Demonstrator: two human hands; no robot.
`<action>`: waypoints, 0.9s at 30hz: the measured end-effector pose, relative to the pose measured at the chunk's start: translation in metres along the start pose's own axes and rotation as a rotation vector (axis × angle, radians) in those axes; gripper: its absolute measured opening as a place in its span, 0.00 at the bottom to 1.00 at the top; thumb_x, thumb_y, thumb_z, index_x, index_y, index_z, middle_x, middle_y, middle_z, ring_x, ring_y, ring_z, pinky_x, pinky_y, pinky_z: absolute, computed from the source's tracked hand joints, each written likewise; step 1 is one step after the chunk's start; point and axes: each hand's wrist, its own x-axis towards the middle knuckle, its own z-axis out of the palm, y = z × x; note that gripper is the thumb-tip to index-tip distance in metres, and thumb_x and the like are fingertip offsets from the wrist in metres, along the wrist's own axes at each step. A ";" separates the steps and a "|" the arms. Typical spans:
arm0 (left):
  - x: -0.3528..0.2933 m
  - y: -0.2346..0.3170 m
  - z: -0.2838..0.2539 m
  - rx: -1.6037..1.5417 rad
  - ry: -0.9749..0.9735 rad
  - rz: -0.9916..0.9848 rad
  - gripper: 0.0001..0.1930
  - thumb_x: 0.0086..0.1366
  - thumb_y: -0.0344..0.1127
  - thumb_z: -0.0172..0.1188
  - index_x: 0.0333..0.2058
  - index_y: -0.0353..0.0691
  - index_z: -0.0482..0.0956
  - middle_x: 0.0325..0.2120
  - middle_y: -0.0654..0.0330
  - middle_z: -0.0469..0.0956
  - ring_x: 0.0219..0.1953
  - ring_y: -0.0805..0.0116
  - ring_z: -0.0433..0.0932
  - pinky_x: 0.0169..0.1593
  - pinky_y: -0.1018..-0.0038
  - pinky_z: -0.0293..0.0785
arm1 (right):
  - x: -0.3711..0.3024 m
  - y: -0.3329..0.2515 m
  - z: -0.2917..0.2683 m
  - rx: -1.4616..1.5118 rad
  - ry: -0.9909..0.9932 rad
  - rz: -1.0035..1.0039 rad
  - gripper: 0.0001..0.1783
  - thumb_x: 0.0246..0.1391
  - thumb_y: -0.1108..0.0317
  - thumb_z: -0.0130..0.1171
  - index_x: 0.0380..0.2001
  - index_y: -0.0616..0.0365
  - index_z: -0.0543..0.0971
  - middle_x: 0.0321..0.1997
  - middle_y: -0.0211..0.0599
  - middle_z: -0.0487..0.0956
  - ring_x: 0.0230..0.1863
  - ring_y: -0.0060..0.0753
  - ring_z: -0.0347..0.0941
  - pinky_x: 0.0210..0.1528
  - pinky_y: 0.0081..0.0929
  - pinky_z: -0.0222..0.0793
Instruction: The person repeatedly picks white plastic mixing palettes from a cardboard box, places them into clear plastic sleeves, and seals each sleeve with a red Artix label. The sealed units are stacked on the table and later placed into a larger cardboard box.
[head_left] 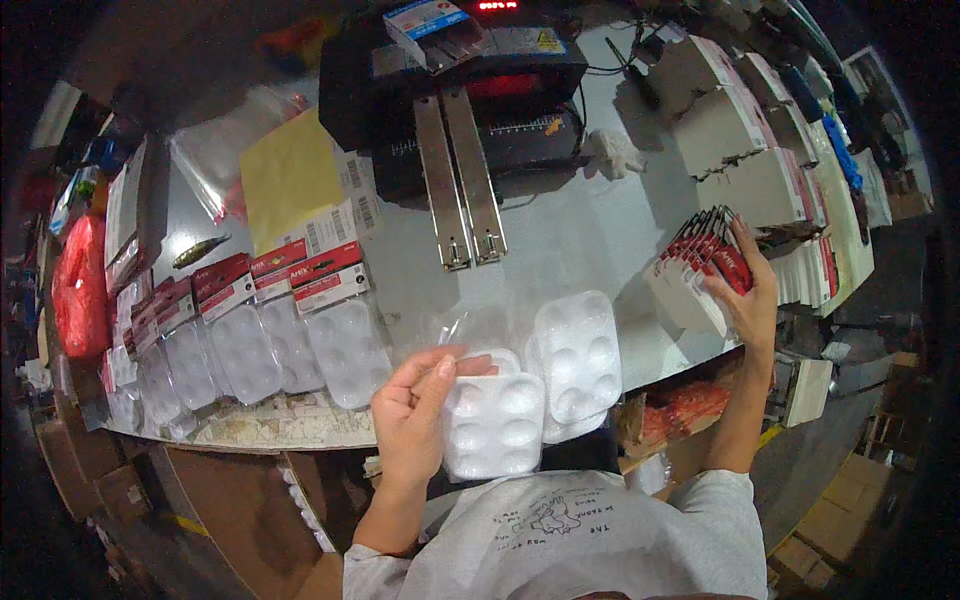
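Observation:
My left hand [412,408] is closed at the table's near edge, its thumb and fingers pinching a white plastic paint palette [495,428] with round wells. Just right of it, another white palette [580,345] lies on top of more of the same kind. At the right, my right hand [752,295] grips a fanned stack of red and white header cards [695,275], thumb on the near side and fingers over the far edge. How the cards' lower ends rest on the table cannot be made out.
Several bagged palettes [345,350] with red header cards overlap along the left front edge. A black machine [350,80] with two metal rails [462,180] stands at the back. Card stacks [745,190] line the right side. Clear bags [225,150] and a yellow sheet [290,180] lie back left.

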 end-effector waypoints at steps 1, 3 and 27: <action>0.000 0.000 0.002 0.039 -0.021 -0.025 0.12 0.64 0.32 0.50 0.42 0.28 0.70 0.36 0.46 0.78 0.38 0.64 0.78 0.43 0.75 0.73 | 0.001 -0.013 0.002 0.050 0.009 0.162 0.41 0.34 0.59 0.70 0.53 0.62 0.68 0.56 0.48 0.69 0.55 0.41 0.67 0.56 0.31 0.61; -0.001 0.000 0.006 0.078 -0.048 -0.071 0.14 0.65 0.33 0.50 0.44 0.28 0.72 0.36 0.49 0.78 0.38 0.65 0.78 0.43 0.75 0.72 | -0.003 -0.048 0.004 0.203 0.104 0.285 0.32 0.34 0.68 0.70 0.48 0.63 0.73 0.46 0.43 0.76 0.45 0.32 0.73 0.48 0.26 0.68; -0.008 -0.006 0.006 0.417 0.223 0.222 0.10 0.63 0.34 0.54 0.31 0.32 0.77 0.19 0.69 0.72 0.21 0.84 0.63 0.25 0.84 0.60 | 0.007 -0.152 0.058 0.564 -0.530 0.080 0.12 0.39 0.65 0.69 0.23 0.62 0.79 0.21 0.32 0.77 0.21 0.16 0.68 0.24 0.17 0.63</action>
